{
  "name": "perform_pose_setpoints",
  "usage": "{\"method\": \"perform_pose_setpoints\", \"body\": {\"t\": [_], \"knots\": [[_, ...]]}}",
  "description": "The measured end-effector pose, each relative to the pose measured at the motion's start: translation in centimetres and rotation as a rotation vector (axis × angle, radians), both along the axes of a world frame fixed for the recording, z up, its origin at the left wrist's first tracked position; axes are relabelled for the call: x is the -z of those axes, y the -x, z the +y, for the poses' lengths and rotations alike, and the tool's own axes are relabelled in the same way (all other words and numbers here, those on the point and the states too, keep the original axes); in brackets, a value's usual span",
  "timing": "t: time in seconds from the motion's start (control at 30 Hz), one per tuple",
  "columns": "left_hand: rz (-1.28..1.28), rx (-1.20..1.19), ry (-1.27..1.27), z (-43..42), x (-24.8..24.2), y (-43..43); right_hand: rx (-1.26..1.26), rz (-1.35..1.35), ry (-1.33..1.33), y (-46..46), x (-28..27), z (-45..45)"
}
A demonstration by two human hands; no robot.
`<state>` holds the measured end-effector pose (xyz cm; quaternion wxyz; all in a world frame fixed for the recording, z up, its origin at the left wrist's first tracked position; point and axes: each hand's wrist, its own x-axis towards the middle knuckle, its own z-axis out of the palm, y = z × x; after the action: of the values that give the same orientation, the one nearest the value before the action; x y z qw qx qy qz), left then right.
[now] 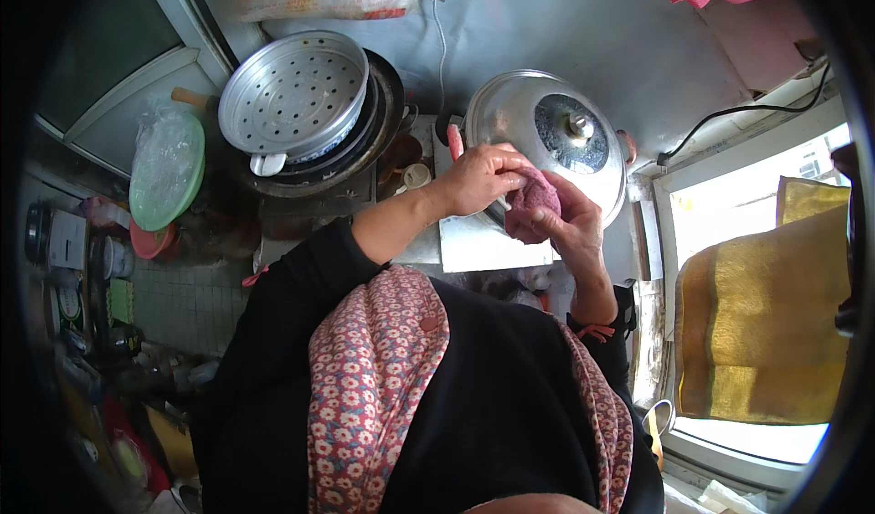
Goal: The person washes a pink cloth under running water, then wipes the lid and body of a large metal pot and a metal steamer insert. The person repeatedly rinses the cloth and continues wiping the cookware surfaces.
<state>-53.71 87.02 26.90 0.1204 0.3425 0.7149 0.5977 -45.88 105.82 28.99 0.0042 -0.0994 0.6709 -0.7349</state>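
A bunched pink cloth (535,199) is held between both hands, in front of a large lidded metal pan. My left hand (482,179) grips its upper left part with bent fingers. On its right side, my right hand (571,217) pinches the cloth between thumb and fingers. Behind them, the domed metal lid (506,114) has a dark glass window and a metal knob (580,126). A red handle-like piece (454,141) sticks up just left of the lid. Part of the pan is hidden by my hands.
At the left, a perforated metal steamer tray (294,97) rests on stacked pans. Farther left are a green basin (167,172) with clear plastic and a red bowl (152,239). A yellow cloth (765,322) hangs at the window on the right; a black cable (745,112) runs above it.
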Motion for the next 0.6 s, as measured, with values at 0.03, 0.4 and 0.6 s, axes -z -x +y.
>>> {"method": "perform_pose_setpoints", "body": {"t": [0.03, 0.4, 0.6], "knots": [[-0.021, 0.035, -0.052, 0.1, -0.1, 0.0, -0.057, -0.048, -0.026, -0.2, -0.2, 0.2], [-0.435, 0.155, -0.271, 0.8, -0.2, -0.9, -0.232, -0.274, 0.461, -2.4, -0.5, 2.7], [-0.570, 0.305, -0.403, 0.9, 0.1, -1.3, -0.256, -0.379, -0.073, -3.6, 0.8, 4.4]]}}
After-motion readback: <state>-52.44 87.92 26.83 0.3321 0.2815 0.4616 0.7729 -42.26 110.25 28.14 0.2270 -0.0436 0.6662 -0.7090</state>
